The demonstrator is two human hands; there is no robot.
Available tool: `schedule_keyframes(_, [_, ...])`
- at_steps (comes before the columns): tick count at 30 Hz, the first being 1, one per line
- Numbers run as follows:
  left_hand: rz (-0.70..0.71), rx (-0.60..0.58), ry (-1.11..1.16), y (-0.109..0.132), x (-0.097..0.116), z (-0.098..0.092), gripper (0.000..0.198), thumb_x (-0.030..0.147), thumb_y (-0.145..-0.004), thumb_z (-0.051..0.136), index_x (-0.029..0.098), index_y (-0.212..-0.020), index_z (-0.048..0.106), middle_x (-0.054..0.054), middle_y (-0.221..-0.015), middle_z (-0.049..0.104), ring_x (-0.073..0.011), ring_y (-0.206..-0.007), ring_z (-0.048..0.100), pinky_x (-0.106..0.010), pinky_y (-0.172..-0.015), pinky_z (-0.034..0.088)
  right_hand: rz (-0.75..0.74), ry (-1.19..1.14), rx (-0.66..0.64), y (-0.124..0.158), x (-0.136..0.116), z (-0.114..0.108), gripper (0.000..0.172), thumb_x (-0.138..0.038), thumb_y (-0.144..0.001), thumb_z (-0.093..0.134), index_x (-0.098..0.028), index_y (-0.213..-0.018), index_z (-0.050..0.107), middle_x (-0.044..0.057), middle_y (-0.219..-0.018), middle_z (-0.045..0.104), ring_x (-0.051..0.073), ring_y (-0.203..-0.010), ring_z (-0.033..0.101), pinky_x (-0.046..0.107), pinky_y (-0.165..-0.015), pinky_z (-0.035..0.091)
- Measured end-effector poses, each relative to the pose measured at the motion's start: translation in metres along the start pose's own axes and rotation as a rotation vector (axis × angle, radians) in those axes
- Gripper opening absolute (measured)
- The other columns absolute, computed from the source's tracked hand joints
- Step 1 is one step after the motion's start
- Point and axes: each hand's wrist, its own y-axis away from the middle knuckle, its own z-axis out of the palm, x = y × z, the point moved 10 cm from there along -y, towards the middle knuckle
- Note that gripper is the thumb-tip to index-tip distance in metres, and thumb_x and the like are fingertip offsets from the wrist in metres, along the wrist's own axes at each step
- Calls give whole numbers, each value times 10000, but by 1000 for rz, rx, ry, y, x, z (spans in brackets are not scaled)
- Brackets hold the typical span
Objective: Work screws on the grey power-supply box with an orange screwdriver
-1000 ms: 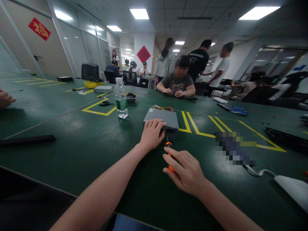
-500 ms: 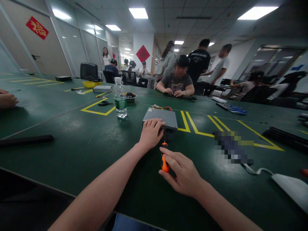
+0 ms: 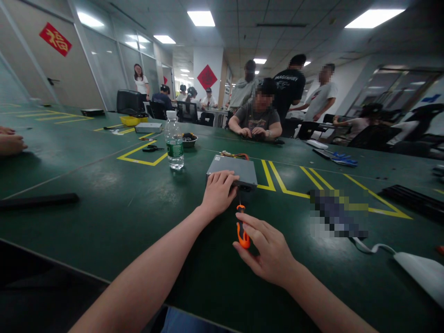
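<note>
A grey metal box (image 3: 239,170) with coloured wires (image 3: 236,155) at its back lies on the green table (image 3: 166,203). My left hand (image 3: 219,192) rests over its near left edge, fingers bent around the top and front. An orange and black screwdriver (image 3: 243,231) points away from me, its shaft reaching the box's front face; whether the tip touches is too small to tell. My right hand (image 3: 265,247) holds the handle between fingers and thumb.
A water bottle (image 3: 174,141) stands left of the box, beside a metal bowl (image 3: 189,140). A black bar (image 3: 40,202) lies at left. At right are a blurred dark object (image 3: 336,215) and a white item (image 3: 421,273). A person (image 3: 258,113) sits opposite.
The screwdriver's handle has turned and shifted slightly right, and my right hand has moved a little right with it. My left hand stays on the box.
</note>
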Motion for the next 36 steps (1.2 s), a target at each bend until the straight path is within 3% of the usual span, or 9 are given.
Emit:
schedule_keyframes(6, [-2,0,-3,0,0,1,257,242,-827,479,252,-1082,503,-13,-1189,528,-203,-1136,419,-367,-965,298,-6,40,-209,4,-4,15,365,-276,-841,460,-147,-1182,441,174,-1218,482,231,-1035,534,361,-792,495])
schedule_keyframes(14, [5,8,2,0,0,0,263,239,-822,488,246,-1085,502,-14,-1184,529,-205,-1124,424,-365,-960,300,-8,36,26,0,1,-2,279,-282,-805,545,-135,-1026,460,181,-1117,549,216,-932,573,345,-731,503])
schedule_keyframes(18, [4,12,5,0,0,-1,265,228,-817,493,245,-1081,502,-12,-1178,533,-199,-1125,424,-362,-963,300,69,12,-65,4,7,2,320,-313,-830,509,-129,-1082,441,188,-1161,516,227,-1002,546,360,-767,503])
schedule_keyframes(22, [2,16,5,0,1,-1,257,230,-823,484,248,-1078,506,-16,-1177,533,-198,-1128,421,-362,-967,296,39,45,-224,5,0,15,375,-305,-862,440,-175,-1214,419,176,-1256,437,240,-1096,494,376,-818,486])
schedule_keyframes(26, [5,11,3,0,1,0,256,237,-823,485,245,-1078,505,-13,-1180,530,-197,-1120,422,-359,-962,299,-19,80,-120,0,-5,8,345,-293,-850,472,-147,-1162,455,195,-1207,477,238,-1046,530,359,-793,495])
schedule_keyframes(31, [6,8,-7,0,2,0,255,244,-821,490,241,-1075,508,-16,-1176,533,-204,-1113,426,-362,-958,299,36,70,75,1,4,-8,250,-252,-836,489,-143,-1053,430,199,-1137,530,233,-1017,551,353,-745,513])
schedule_keyframes(36, [5,14,-14,0,3,-1,252,228,-815,492,239,-1066,514,-26,-1175,533,-207,-1120,426,-368,-956,300,50,84,-66,4,3,4,321,-299,-845,477,-131,-1116,434,202,-1171,498,228,-1001,554,345,-754,513])
